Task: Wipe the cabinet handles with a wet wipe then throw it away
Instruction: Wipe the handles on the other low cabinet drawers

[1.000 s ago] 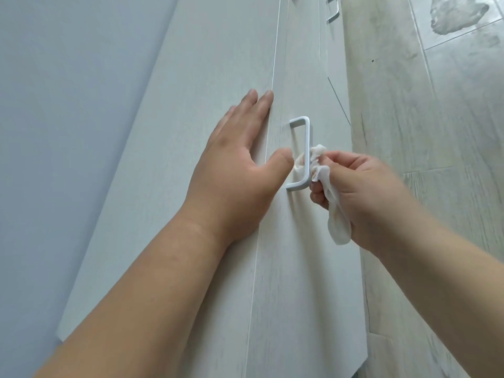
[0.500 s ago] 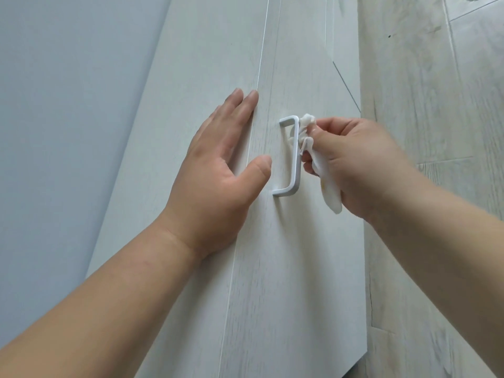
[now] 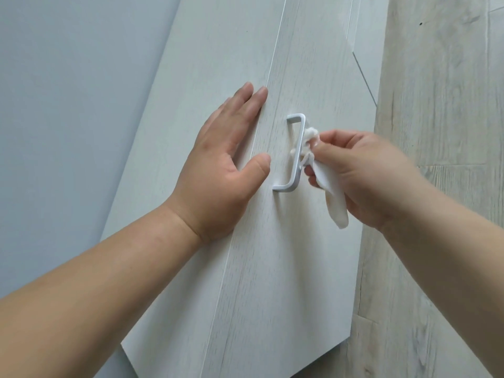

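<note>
Flanking handle (image 3: 296, 156): left hand (image 3: 218, 170), wipe (image 3: 334, 203); floor (image 3: 436, 105) rightward

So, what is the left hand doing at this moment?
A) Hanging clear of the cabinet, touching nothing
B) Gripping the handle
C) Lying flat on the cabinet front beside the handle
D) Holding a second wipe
C: the left hand lies with straight fingers flat on the cabinet front, to the left of the handle. The right hand pinches the wet wipe against the handle's bar.
</note>
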Available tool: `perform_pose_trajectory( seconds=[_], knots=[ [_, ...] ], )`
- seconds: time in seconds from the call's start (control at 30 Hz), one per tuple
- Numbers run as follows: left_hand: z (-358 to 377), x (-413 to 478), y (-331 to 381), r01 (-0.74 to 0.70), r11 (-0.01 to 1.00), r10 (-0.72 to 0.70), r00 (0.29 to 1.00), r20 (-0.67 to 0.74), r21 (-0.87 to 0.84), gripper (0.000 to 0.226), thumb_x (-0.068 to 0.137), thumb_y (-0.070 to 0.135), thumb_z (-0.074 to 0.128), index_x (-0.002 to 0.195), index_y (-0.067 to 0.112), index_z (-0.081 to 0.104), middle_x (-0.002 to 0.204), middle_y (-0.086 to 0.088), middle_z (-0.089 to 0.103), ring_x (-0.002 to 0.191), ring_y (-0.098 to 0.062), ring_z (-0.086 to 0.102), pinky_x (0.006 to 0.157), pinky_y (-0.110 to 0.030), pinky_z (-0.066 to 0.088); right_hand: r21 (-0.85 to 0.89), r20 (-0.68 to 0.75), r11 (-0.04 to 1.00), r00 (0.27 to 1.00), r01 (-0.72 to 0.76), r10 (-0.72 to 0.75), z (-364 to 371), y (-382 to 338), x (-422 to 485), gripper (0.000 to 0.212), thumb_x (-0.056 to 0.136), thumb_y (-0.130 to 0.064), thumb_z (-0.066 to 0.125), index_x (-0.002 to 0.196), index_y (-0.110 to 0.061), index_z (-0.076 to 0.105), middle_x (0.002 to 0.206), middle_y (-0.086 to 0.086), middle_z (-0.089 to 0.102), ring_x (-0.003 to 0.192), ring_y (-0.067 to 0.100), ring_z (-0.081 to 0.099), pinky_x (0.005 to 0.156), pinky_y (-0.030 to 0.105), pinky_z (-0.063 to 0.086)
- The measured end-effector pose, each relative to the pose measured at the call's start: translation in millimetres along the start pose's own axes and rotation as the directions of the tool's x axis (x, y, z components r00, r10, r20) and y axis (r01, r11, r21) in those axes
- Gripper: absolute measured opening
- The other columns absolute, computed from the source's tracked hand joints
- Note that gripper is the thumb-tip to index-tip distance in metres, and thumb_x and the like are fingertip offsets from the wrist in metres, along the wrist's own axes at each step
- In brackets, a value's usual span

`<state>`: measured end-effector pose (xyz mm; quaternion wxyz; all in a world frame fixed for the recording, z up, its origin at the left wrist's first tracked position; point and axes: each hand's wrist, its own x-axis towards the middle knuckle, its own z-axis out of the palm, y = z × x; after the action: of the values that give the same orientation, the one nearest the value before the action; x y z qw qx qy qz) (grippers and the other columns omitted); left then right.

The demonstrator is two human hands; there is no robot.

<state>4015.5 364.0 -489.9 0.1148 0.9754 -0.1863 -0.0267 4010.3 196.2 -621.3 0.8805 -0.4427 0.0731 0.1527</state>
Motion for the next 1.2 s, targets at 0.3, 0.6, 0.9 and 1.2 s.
perform_pose_trajectory(
  seconds=[0.3, 0.6, 0.9, 1.2],
  knots=[
    [0, 0, 3, 0.003, 1.000, -0.004, 1.000, 0.012, 0.020, 0.075, 0.089, 0.037, 0.047, 0.162, 0.033, 0.028, 0.171, 0.010, 0.022, 0.158, 0.000, 0.012, 0.131, -0.042, 0.014, 0.224, -0.062, 0.975, 0.998, 0.010, 0.004, 1, -7, 17, 0.013, 0.101, -0.007, 0.063, 0.095, -0.013, 0.072, 0.081, 0.005, 0.075, 0.065, 0.017, 0.067, 0.069, 0.027, 0.057],
    [-2, 1, 4, 0.013, 1.000, -0.014, 1.000, 0.021, 0.028, 0.076, 0.090, 0.031, 0.049, 0.163, 0.028, 0.030, 0.172, 0.011, 0.021, 0.158, 0.001, 0.012, 0.131, -0.046, 0.015, 0.301, -0.108, 0.953, 0.994, 0.041, -0.008, 10, -11, 31, 0.010, 0.099, -0.012, 0.069, 0.094, -0.009, 0.078, 0.087, 0.006, 0.077, 0.077, 0.017, 0.071, 0.083, 0.035, 0.063],
    [-2, 2, 2, -0.004, 1.000, 0.003, 1.000, 0.020, 0.024, 0.076, 0.089, 0.033, 0.048, 0.162, 0.029, 0.029, 0.172, 0.010, 0.022, 0.158, -0.002, 0.013, 0.130, -0.048, 0.015, 0.329, -0.090, 0.944, 0.995, -0.017, 0.050, 18, 0, 31, 0.011, 0.096, -0.021, 0.075, 0.096, -0.010, 0.079, 0.093, 0.010, 0.079, 0.084, 0.022, 0.071, 0.090, 0.045, 0.059],
    [-2, 3, 2, 0.001, 1.000, -0.001, 1.000, 0.013, 0.024, 0.076, 0.089, 0.035, 0.048, 0.163, 0.028, 0.031, 0.171, 0.011, 0.022, 0.158, -0.002, 0.014, 0.130, -0.046, 0.016, 0.467, 0.163, 0.873, 0.984, -0.141, 0.072, 5, 5, 15, 0.021, 0.099, 0.002, 0.056, 0.106, 0.000, 0.075, 0.101, 0.011, 0.077, 0.089, 0.022, 0.074, 0.088, 0.034, 0.062]
  ],
)
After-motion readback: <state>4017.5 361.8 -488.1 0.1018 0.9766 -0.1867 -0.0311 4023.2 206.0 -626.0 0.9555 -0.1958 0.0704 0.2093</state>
